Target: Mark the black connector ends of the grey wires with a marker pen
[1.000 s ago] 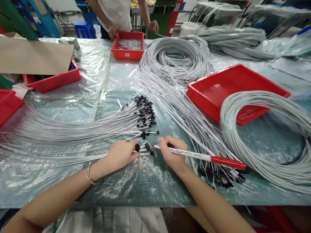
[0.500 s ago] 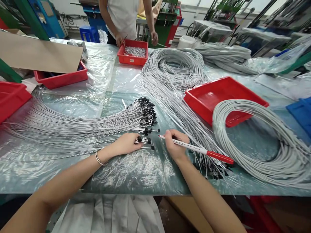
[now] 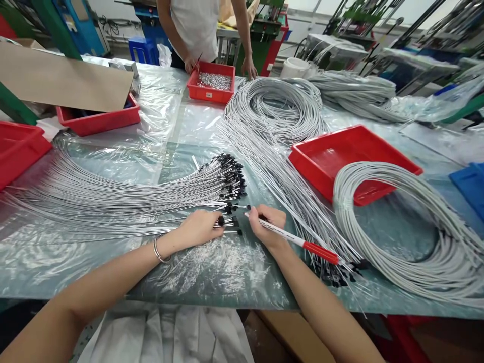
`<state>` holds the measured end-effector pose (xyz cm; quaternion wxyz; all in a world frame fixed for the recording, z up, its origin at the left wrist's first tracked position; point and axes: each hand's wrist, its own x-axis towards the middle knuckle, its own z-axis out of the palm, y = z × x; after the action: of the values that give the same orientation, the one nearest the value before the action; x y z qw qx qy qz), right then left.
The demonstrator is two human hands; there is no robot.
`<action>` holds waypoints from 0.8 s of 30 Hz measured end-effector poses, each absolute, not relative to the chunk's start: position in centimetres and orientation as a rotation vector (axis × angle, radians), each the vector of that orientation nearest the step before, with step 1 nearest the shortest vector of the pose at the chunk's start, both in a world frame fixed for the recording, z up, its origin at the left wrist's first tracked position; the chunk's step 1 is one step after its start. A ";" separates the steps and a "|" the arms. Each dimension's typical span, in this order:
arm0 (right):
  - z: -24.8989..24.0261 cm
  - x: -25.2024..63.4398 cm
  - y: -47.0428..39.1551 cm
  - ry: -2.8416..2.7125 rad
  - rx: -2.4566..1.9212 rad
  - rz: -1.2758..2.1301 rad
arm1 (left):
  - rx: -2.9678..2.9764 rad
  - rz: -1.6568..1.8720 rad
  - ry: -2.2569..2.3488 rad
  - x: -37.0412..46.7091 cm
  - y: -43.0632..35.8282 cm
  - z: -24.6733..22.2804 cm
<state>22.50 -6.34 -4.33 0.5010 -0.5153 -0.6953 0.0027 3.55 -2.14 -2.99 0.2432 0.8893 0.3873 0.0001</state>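
Note:
My left hand (image 3: 200, 228) is closed around a few thin grey cables, whose black end pieces (image 3: 222, 221) stick out past the fingers. In my right hand (image 3: 267, 226) is a white marker pen with a red end (image 3: 320, 252), its tip pointing left toward the cable ends. Close to my right fingertips lies one black cable tip (image 3: 248, 207); whether they touch it I cannot tell. Behind my left hand spreads a large bundle of cables (image 3: 162, 194), with black ends bunched at its right.
Right of my hands lie more loose cables (image 3: 280, 176), a red tray (image 3: 355, 146) and a cable coil (image 3: 348, 201) overlapping it. Across the table a person (image 3: 194, 30) stands by a red bin (image 3: 210, 94) of small metal parts. Another coil (image 3: 234, 108) lies near them.
My right hand and the marker have shifted left, closer to the cable ends. The other person's hand at the right has come down near the far coil. My left hand keeps its grip.

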 end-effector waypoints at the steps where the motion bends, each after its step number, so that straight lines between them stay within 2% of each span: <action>1: -4.5 22.6 -6.3 -1.672 -1.245 0.003 | 2.434 0.007 1.049 3.5 -2.1 -3.0; 24: -5.3 22.4 -5.9 -1.653 -1.208 0.075 | 2.351 0.075 0.990 2.7 -1.8 -2.8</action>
<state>22.39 -5.89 -5.26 0.5197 -0.5039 -0.6892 0.0311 2.73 -1.85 -2.80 0.2902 0.8815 0.3713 0.0280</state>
